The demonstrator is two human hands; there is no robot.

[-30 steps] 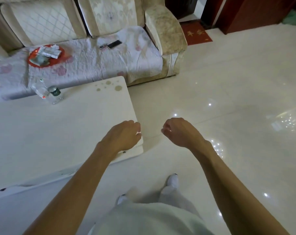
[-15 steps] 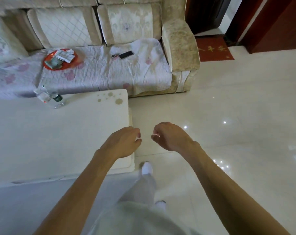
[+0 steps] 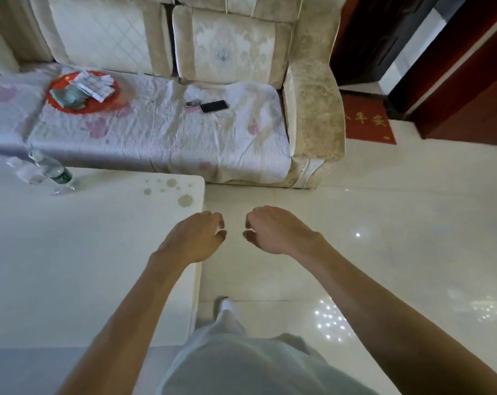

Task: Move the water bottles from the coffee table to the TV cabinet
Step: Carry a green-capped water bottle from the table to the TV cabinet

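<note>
- The red doormat (image 3: 368, 121) by the doorway, to the right of the sofa's arm, carries gold Chinese characters; "平安" can be made out along its upper part, and the rest of the row is cut off by the sofa.
- The water bottle (image 3: 51, 171) at the far left edge of the worktop wears a dark green label, but its print is too small and blurred to read.
- The papers (image 3: 95, 84) on the red tray on the sofa show a grid-like pattern; no words can be read.
</note>
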